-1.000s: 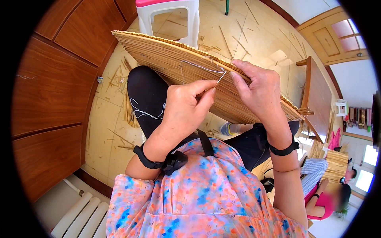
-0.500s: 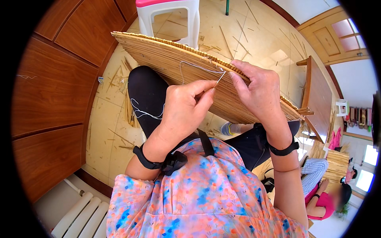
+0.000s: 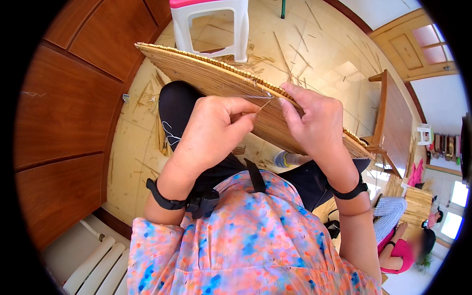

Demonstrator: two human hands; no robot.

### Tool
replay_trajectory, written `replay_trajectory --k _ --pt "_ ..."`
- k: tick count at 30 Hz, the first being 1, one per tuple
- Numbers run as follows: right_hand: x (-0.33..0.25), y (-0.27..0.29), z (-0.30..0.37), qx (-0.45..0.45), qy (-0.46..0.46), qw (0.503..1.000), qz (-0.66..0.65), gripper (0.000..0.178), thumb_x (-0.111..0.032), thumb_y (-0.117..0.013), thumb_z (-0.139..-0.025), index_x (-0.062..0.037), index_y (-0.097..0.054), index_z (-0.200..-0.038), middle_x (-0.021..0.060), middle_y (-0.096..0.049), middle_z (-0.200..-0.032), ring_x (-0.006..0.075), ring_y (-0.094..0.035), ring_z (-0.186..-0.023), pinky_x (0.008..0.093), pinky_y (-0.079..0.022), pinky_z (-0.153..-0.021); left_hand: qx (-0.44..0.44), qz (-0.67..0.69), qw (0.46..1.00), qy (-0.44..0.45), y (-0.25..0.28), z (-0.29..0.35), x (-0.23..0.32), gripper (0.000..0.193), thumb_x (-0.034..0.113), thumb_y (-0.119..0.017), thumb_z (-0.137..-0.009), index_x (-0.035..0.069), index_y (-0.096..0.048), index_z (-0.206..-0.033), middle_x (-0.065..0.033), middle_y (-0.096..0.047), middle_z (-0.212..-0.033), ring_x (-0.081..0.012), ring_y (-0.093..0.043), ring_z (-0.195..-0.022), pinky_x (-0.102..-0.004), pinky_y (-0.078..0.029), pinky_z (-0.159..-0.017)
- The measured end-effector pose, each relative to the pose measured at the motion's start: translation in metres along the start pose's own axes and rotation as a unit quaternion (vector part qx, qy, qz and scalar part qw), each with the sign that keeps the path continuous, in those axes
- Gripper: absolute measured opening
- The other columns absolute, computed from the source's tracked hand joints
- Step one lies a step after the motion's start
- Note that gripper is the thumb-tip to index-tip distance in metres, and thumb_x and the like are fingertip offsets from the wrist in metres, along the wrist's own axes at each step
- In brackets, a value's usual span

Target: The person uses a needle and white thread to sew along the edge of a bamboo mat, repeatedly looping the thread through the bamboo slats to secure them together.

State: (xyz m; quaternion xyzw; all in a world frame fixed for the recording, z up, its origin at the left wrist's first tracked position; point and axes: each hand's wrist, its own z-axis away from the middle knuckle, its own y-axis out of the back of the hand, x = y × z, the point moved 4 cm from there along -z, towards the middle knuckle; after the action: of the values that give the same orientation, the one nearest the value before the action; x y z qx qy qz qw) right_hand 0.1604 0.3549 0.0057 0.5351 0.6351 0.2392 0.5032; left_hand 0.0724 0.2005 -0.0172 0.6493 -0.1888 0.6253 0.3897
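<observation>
Shirt (image 3: 246, 241) with a bright floral print fills the lower centre of the frame, with a black band (image 3: 350, 192) around each forearm. In the middle, the left hand (image 3: 216, 129) pinches a thin, needle-like rod (image 3: 263, 106) between thumb and index finger, its far tip near the upper edge of a straw-coloured stalk mat (image 3: 211, 81). The right hand (image 3: 317, 118), right of centre, grips that edge, thumb on the near face and fingers over the other side. The mat slants from upper left to right of centre; pale thread (image 3: 248, 97) runs across it toward the rod's tip, and more thread lies on the left knee (image 3: 174, 98). Beyond, a white stool (image 3: 240, 29) stands at top centre on a tiled floor (image 3: 125, 187) strewn with stalk bits (image 3: 268, 60). Farther off are a table (image 3: 396, 115) at right, a co-worker (image 3: 403, 253) in pink at lower right and a door (image 3: 403, 51) at upper right
</observation>
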Motion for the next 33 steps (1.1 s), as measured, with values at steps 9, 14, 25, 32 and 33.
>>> replay_trajectory --k 9,14,25,32,33 --pt "-0.005 -0.002 -0.001 0.022 0.015 1.0 0.011 0.02 -0.016 -0.068 -0.08 -0.0085 -0.07 -0.099 0.0093 -0.068 -0.074 0.0282 -0.064 -0.06 0.0373 -0.05 -0.052 0.031 0.042 0.999 0.009 -0.003 0.018 -0.003 0.016 0.002 -0.061 -0.089 -0.004 -0.071 -0.1 0.003 -0.059 -0.065 -0.0006 -0.047 -0.053 -0.0181 -0.037 -0.046" --pt "-0.002 -0.002 -0.001 0.015 0.011 1.0 0.012 0.02 -0.016 -0.068 -0.08 -0.0082 -0.07 -0.098 0.0092 -0.068 -0.075 0.0274 -0.064 -0.06 0.0365 -0.05 -0.052 0.057 0.041 0.997 -0.021 -0.006 0.013 -0.009 0.017 0.001 -0.06 -0.088 -0.004 -0.07 -0.101 0.0023 -0.061 -0.067 -0.0008 -0.048 -0.054 -0.0185 -0.038 -0.047" --pt "-0.006 -0.004 0.0 0.019 0.019 0.999 0.016 0.021 -0.016 -0.068 -0.08 -0.008 -0.07 -0.099 0.0091 -0.068 -0.075 0.0268 -0.064 -0.059 0.0367 -0.05 -0.051 0.052 0.04 0.998 -0.015 -0.006 0.014 -0.01 0.017 0.002 -0.06 -0.088 -0.004 -0.071 -0.1 0.0018 -0.062 -0.069 -0.001 -0.05 -0.055 -0.0185 -0.04 -0.048" --pt "-0.005 -0.005 0.002 0.025 0.021 0.999 0.018 0.021 -0.016 -0.068 -0.08 -0.0082 -0.069 -0.099 0.0088 -0.068 -0.074 0.0271 -0.064 -0.059 0.0366 -0.05 -0.051 0.055 0.041 0.998 -0.013 -0.009 0.013 -0.011 0.017 0.002 -0.06 -0.089 -0.004 -0.071 -0.101 0.0025 -0.061 -0.068 -0.0008 -0.049 -0.054 -0.0183 -0.038 -0.046" --pt "-0.006 -0.005 0.002 0.028 0.017 0.999 0.016 0.02 -0.017 -0.068 -0.08 -0.0085 -0.069 -0.099 0.0085 -0.067 -0.073 0.0272 -0.064 -0.059 0.0367 -0.05 -0.051 0.057 0.041 0.997 -0.008 -0.009 0.014 -0.01 0.017 0.002 -0.06 -0.089 -0.004 -0.071 -0.101 0.0024 -0.061 -0.068 -0.0008 -0.048 -0.053 -0.0183 -0.038 -0.045"
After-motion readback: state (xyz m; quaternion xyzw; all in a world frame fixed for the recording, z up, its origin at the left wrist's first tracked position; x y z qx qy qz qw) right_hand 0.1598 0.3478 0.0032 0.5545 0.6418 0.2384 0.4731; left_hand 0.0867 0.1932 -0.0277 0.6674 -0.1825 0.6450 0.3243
